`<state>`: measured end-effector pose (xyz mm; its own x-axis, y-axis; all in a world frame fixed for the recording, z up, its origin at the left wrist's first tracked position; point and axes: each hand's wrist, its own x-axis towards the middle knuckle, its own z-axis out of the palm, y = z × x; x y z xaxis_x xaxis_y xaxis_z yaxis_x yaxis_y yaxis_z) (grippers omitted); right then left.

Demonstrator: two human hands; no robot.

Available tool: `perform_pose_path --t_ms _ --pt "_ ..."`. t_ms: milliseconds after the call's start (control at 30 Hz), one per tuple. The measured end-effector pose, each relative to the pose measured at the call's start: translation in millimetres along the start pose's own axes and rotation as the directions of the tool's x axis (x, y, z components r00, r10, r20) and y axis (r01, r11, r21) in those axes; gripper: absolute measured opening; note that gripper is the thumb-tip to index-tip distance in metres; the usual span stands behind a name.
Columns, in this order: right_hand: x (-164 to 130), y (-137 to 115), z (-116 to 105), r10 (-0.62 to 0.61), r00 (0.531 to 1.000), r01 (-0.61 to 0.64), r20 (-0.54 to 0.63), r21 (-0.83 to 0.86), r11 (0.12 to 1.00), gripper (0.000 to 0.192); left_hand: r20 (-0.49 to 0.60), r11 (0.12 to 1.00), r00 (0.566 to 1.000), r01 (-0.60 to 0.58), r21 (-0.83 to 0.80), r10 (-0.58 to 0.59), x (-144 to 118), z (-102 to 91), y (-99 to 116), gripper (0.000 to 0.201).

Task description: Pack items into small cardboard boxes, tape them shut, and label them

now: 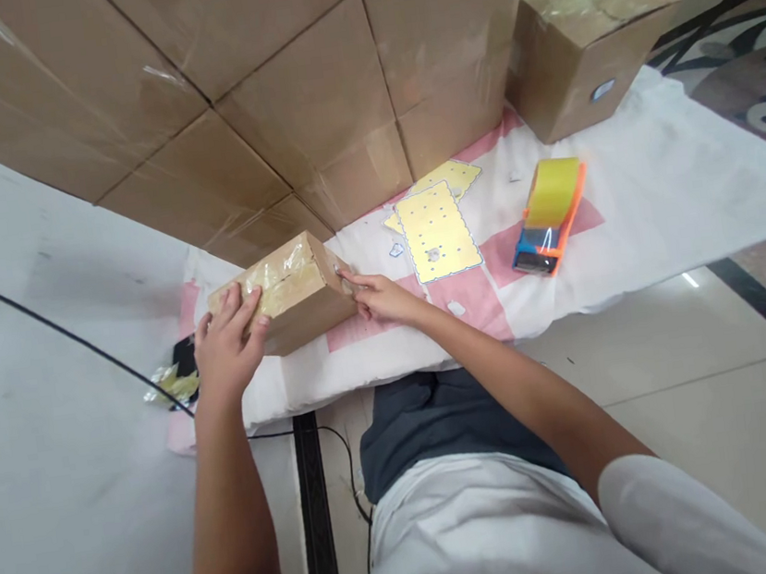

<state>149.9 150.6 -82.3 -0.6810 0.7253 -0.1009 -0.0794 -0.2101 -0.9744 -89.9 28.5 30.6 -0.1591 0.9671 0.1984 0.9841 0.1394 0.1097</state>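
Small taped box (286,290) lying lengthwise left-to-right between both hands; left hand (226,343) flat on top, fingers spread; right hand (379,299) fingers pressed together against right end.

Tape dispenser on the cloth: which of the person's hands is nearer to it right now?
Right. The right hand touches the small box's end that faces the tape dispenser, apart from it. The left hand rests on the box's far end.
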Motion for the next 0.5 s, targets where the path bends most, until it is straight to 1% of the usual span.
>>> perform_pose_path --t_ms 100,200,267,400,500 --pt "-4.2 1.7 -2.1 -0.009 1.000 0.009 0.020 -0.003 1.000 0.059 -0.009 1.000 1.000 0.017 0.007 -0.017 -0.1 0.9 1.1 0.053" --pt "-8.4 -2.1 -3.7 -0.035 0.999 0.037 0.024 -0.065 0.997 0.055 -0.033 1.000 0.999 0.029 0.003 -0.029 -0.8 3.5 0.9 0.053" --pt "-8.9 -3.5 -3.9 -0.088 0.996 0.089 0.010 -0.140 0.986 0.054 -0.046 0.999 0.998 0.034 -0.002 -0.034 -1.1 5.2 0.4 0.053" --pt "-0.9 0.5 -5.0 -0.230 0.973 0.216 -0.016 -0.282 0.935 0.058 -0.073 0.999 0.996 0.042 -0.007 -0.042 -1.6 7.9 -0.1 0.054" --pt "4.7 3.2 -10.2 -0.235 0.972 0.232 0.025 -0.302 0.925 0.058 -0.090 0.999 0.995 0.035 -0.011 -0.036 -3.5 10.5 -2.5 0.053"
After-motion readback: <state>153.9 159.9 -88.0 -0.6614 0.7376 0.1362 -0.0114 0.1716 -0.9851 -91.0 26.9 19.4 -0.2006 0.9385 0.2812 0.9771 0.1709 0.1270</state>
